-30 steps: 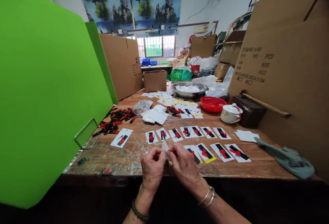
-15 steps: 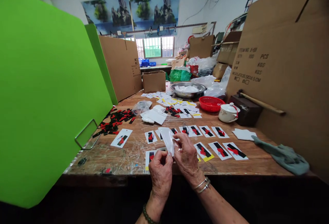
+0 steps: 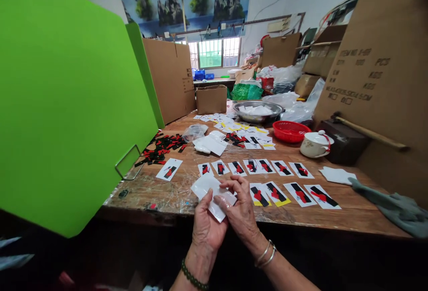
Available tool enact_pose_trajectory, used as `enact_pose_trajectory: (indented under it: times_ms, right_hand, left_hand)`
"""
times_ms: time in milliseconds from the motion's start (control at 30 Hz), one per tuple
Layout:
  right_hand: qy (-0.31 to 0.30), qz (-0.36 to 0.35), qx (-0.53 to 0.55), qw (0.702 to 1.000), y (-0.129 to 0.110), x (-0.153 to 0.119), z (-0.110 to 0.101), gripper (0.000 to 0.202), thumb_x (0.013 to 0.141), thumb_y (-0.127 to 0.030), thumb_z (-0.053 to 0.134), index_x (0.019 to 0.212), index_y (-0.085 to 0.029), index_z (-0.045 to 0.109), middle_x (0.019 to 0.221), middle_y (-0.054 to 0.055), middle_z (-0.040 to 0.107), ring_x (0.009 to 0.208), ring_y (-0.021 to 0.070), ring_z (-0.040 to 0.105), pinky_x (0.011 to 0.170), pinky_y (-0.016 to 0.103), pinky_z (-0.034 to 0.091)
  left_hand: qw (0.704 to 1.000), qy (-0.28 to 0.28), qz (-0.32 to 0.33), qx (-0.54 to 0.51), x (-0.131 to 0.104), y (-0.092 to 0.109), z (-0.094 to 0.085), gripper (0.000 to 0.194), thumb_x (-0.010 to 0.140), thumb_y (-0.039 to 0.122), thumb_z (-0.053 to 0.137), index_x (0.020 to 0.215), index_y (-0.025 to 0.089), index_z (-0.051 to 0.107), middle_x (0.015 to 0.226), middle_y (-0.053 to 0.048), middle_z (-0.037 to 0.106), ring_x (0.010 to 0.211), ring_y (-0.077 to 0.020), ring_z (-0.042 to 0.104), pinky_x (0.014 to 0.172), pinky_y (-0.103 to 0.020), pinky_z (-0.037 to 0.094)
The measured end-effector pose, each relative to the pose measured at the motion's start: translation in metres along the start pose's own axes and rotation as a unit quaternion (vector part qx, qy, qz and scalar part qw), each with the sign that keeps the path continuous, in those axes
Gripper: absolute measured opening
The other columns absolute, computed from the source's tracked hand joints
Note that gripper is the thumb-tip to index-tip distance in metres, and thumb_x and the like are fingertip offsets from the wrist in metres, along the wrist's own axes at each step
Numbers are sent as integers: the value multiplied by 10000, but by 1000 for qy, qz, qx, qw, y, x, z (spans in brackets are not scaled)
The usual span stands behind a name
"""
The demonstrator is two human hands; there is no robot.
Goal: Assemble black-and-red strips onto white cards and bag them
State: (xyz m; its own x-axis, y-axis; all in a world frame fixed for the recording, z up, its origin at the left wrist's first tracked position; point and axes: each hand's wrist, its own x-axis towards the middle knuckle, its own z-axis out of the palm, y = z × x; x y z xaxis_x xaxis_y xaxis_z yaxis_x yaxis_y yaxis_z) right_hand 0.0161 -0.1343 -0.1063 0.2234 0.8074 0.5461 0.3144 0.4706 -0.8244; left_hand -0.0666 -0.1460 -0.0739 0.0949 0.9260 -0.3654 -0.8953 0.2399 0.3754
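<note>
Over the table's front edge, both my hands are on a white card [image 3: 203,186] with glossy clear plastic around it. My left hand [image 3: 207,227] holds it from below, thumb on top. The thumb and fingers of my right hand [image 3: 241,205] pinch its right side. Beyond them lie two rows of white cards, each bearing a black and red piece, such as this card [image 3: 300,194] in the near row and this one [image 3: 281,168] in the far row. Another such card [image 3: 169,170] lies apart on the left. My hands hide part of the near row.
Loose red and black pieces [image 3: 163,149] are heaped at left, beside a green panel [image 3: 76,95] with a wire handle [image 3: 129,162]. Behind are white packets [image 3: 214,144], a metal basin [image 3: 259,109], a red basket [image 3: 290,131] and a lidded cup [image 3: 314,144]. A grey cloth [image 3: 391,202] lies right.
The white card has gone from upright to lying flatter, its broad face up in my left hand. My right fingers have shifted along its right side. The view has swung left and down.
</note>
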Motion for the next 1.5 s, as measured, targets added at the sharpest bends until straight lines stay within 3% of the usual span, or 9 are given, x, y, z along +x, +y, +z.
enact_pose_trajectory:
  times_ms: [167, 267, 367, 533, 667, 767, 1067, 1300, 1500]
  right_hand:
    - [-41, -31, -14, 999, 5, -13, 11, 258, 809, -156, 540, 1049, -215, 613, 1214, 118, 460, 1223, 276, 435, 966, 451, 445]
    - [-184, -17, -3, 983, 11, 8, 5, 320, 757, -133, 583, 1063, -220, 614, 1152, 87, 556, 1144, 254, 504, 972, 447, 433]
    - [-309, 84, 8, 947, 22, 52, 5, 366, 701, -160, 647, 1064, -204, 627, 1069, 64, 632, 949, 217, 597, 795, 356, 504]
    - [-340, 61, -156, 925, 48, 122, 42, 293, 746, -109, 627, 1034, -157, 649, 1040, 71, 687, 946, 187, 620, 831, 291, 467]
    - [-395, 68, -259, 879, 67, 150, 76, 358, 698, -86, 697, 1048, -154, 661, 1049, 74, 704, 946, 186, 626, 777, 243, 457]
    - [-425, 71, -293, 853, 73, 164, 87, 322, 667, -75, 720, 981, -145, 705, 991, 83, 725, 912, 197, 640, 741, 233, 450]
    - [-505, 77, -338, 790, 70, 185, 95, 211, 650, -102, 731, 854, -135, 774, 817, 51, 750, 756, 162, 656, 589, 187, 425]
    - [-509, 81, -357, 779, 72, 187, 98, 183, 655, -103, 711, 825, -116, 779, 797, 72, 752, 716, 169, 660, 588, 197, 447]
    - [-500, 89, -352, 786, 68, 186, 100, 229, 678, -92, 667, 882, -113, 769, 891, 108, 757, 813, 196, 682, 619, 200, 456]
  left_hand:
    - [997, 62, 42, -24, 7, 5, -10, 100, 857, 120, 599, 933, 105, 662, 845, -91, 721, 738, -167, 695, 764, -287, 570]
    - [990, 96, 101, 12, 16, 20, -15, 77, 864, 107, 597, 913, 103, 656, 800, -78, 711, 605, -143, 665, 594, -247, 553]
    - [980, 134, 133, 56, 25, 41, -16, 72, 876, 150, 600, 911, 110, 649, 804, -84, 720, 528, -139, 640, 498, -246, 528]
    - [981, 140, 100, 87, 44, 64, -10, 104, 895, 169, 577, 863, 99, 646, 736, -90, 711, 522, -145, 643, 514, -261, 549]
    - [982, 137, 64, 117, 63, 70, -6, 126, 894, 194, 583, 813, 106, 621, 676, -70, 689, 529, -149, 649, 525, -263, 552]
    - [980, 133, 52, 138, 76, 73, -6, 104, 883, 198, 598, 819, 118, 610, 647, -54, 679, 532, -156, 653, 528, -269, 551]
    - [976, 129, 48, 169, 85, 77, -6, 74, 863, 186, 627, 823, 125, 611, 626, -42, 673, 563, -176, 671, 571, -316, 577]
    - [973, 132, 54, 182, 85, 76, -4, 52, 850, 165, 639, 838, 120, 616, 630, -41, 678, 548, -160, 665, 559, -303, 579]
    - [972, 134, 41, 188, 87, 77, -8, 113, 823, 194, 678, 896, 127, 625, 658, -45, 694, 597, -159, 683, 623, -320, 594]
